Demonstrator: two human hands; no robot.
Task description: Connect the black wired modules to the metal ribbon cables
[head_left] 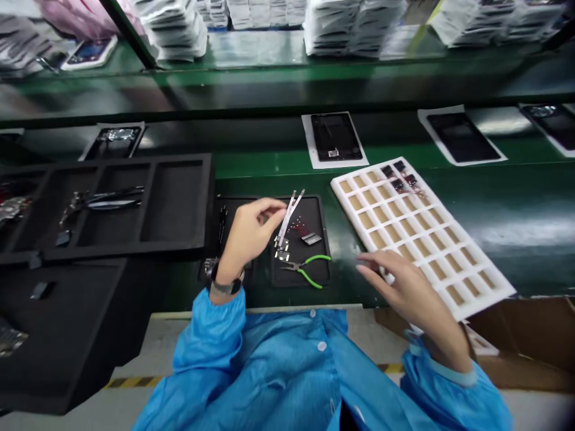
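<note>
My left hand (254, 230), a watch on its wrist, hovers over the left side of a small black tray (309, 206). Thumb and index tips come together beside two white flex strips (290, 215); whether they grip a strip is hidden. The strips' lower ends lie by small circuit boards (282, 255). Pliers with green handles (309, 269) rest in the tray, below a bundle of small parts with red wires (309, 235). My right hand (393, 278) is open, thumb and fingers apart and holding nothing, just over the near left edge of a white compartment tray (417, 236).
Small black parts with red wires (398, 182) fill a few far compartments. A black divided tray (177, 203) stands at left with tools inside. Dark panels on white sheets (336, 137) line the back, below a shelf of stacked white packets (332, 27). A cardboard box (534, 335) is lower right.
</note>
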